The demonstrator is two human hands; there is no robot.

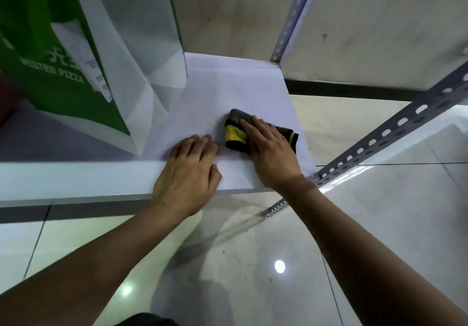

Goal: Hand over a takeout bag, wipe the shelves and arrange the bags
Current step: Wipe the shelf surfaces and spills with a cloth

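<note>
We are at the wiping step, as far as we can judge, with both of our hands down on the white shelf (228,85). Our right hand (272,153) lies flat over a folded grey-and-yellow cloth (234,135), fingers straight and close together, pressing it onto the board rather than curling round it — a flat palm spreads the pressure, which is likely why we hold it so. The cloth sits near the right end of the shelf, toward the near edge, with its yellow patch showing at the left of our fingers. Our left hand (188,171) rests on the bare board just beside the cloth, not touching it; its fingers are loosely bent and hold nothing (it looks like a brace for leaning in). The green takeout bag (58,77), with a paper receipt (83,59) fixed to its front, stands upright on the left part of the shelf, well apart from the cloth — set aside, we would guess, so that this right-hand stretch can be wiped. A slotted metal upright (293,21) rises at the far right corner and a slotted brace (395,128) runs across to the right. The glossy tiled floor (253,262) lies below. Arranging the bags appears yet to come.
</note>
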